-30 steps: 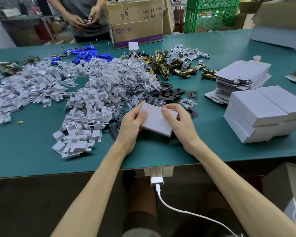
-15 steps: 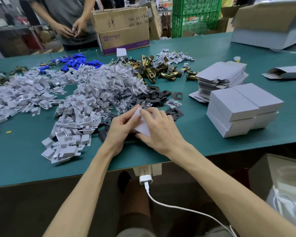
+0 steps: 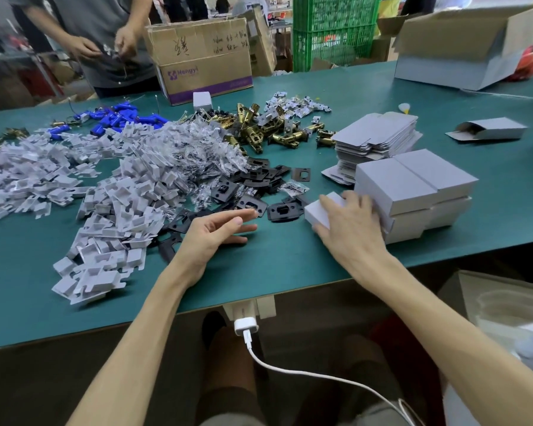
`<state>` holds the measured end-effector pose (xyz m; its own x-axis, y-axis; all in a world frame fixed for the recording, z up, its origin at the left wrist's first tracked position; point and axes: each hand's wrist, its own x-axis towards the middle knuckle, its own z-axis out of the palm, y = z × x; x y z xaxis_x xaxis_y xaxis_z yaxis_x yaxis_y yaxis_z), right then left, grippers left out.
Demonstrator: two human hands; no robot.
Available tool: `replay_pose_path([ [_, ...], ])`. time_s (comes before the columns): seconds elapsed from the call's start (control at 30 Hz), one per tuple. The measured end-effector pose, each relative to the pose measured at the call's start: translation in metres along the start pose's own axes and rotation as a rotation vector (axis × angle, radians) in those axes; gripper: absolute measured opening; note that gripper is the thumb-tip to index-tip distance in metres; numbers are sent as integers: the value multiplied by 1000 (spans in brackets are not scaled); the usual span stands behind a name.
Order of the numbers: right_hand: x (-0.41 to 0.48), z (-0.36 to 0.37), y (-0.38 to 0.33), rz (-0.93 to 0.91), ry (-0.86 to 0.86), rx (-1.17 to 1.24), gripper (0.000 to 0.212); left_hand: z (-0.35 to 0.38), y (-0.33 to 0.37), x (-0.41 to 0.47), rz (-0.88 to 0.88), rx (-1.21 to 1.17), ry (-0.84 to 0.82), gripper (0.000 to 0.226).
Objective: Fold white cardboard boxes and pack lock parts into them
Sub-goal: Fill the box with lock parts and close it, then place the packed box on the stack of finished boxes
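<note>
The white box [image 3: 319,214] sits right of centre in the frame, low over the green table [image 3: 274,265]. It is under the right hand [image 3: 351,230], whose fingers lie across its top with the thumb curled against the near side, gripping it. The hand hides most of it, so I cannot tell its long axis. The left hand [image 3: 210,238], left of centre, is spread and holds nothing. The stack of closed boxes [image 3: 413,186] stands just right of the box, so placing it there is probably next. Flat blanks [image 3: 379,133] lie beyond.
</note>
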<state>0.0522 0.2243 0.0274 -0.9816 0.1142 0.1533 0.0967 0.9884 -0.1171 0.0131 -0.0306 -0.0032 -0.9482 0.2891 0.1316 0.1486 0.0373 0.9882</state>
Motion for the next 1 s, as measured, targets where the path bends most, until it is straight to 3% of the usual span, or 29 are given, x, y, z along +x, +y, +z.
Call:
replay_pose_path([
  [0.13, -7, 9, -20, -200, 104, -24, 57, -1, -1, 0, 10, 1, -13, 27],
  [0.27, -8, 14, -45, -344, -11, 306, 51, -1, -3, 0, 16, -2, -11, 27],
  [0.57, 10, 27, -34, -117, -116, 343, 48, -4, -6, 1, 23, -9, -18, 27],
  [1.0, 13, 28, 1, -129, -39, 313, 49, -3, -4, -1, 13, 15, -6, 27],
])
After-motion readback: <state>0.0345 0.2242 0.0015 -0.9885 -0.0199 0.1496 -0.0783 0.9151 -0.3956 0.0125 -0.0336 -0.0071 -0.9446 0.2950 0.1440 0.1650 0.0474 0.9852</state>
